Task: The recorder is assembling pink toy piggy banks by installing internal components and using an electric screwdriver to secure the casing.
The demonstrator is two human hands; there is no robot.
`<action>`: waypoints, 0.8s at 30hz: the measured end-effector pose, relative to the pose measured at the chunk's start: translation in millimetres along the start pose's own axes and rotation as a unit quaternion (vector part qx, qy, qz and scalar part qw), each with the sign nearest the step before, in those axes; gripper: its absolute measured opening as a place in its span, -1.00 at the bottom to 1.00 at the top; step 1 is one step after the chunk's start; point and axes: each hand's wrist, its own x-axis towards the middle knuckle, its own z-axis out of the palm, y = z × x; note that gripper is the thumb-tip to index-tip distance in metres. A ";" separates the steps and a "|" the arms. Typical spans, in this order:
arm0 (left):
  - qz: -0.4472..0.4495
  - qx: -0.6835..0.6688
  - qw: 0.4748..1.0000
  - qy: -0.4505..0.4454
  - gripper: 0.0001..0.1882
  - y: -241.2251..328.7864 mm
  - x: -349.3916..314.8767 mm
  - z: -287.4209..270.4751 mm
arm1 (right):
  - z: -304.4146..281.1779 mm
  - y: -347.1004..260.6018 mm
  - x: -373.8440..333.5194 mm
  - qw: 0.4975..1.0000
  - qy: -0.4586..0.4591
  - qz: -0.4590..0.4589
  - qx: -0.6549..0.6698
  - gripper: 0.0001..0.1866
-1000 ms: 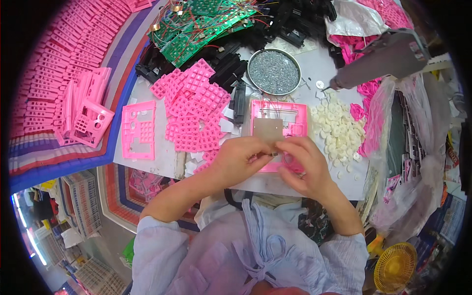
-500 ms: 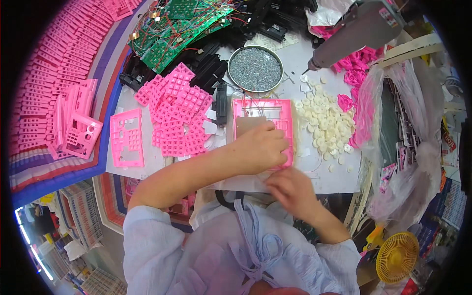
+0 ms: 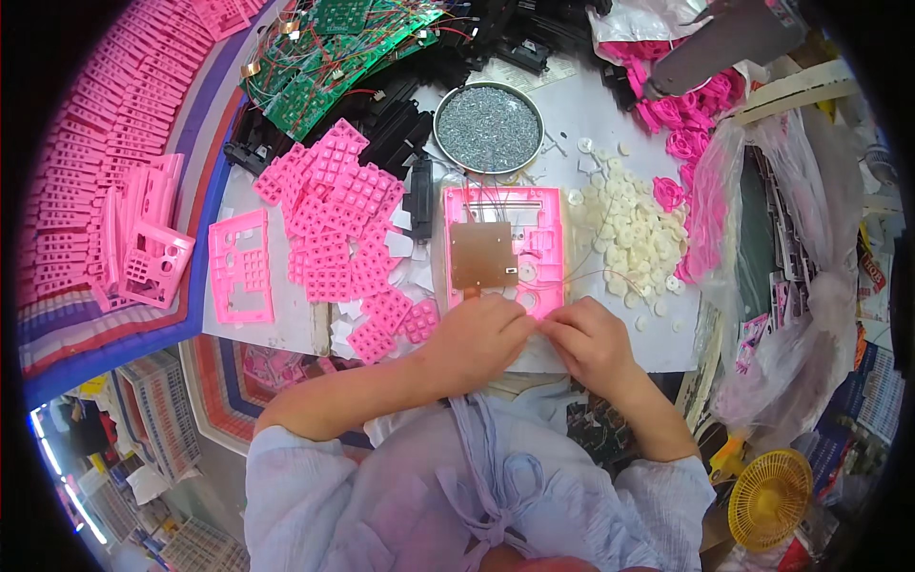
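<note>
Left hand point(image 3: 481, 341) and right hand point(image 3: 593, 348) are held close together, fingers narrowed; whether anything is pinched cannot be told. Just beyond, a brown board point(image 3: 484, 254) is borne by the pink housing point(image 3: 556, 246); probably light, stiff and fragile, it is best gripped by its edges.

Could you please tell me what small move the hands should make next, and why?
Perhaps the right hand should guide the thin red wire inside the pink housing, since the wire appears to loop out past the housing's right edge toward the white discs, and that hand is close by, near the housing's lower edge.
</note>
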 end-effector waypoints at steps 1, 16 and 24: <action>0.011 0.019 1.000 0.009 -0.73 -3.0 -4.0 5.8 | -1.6 0.5 0.5 1.000 -0.020 -0.007 -0.004 -0.73; 0.023 0.072 0.997 0.003 -0.62 -5.0 -6.8 8.2 | 8.9 31.7 -4.3 0.994 0.021 0.005 0.108 -0.75; 0.092 0.147 0.984 -0.038 -0.48 -4.2 -7.3 7.0 | 21.0 6.7 -24.1 0.993 0.071 0.002 -0.097 -0.68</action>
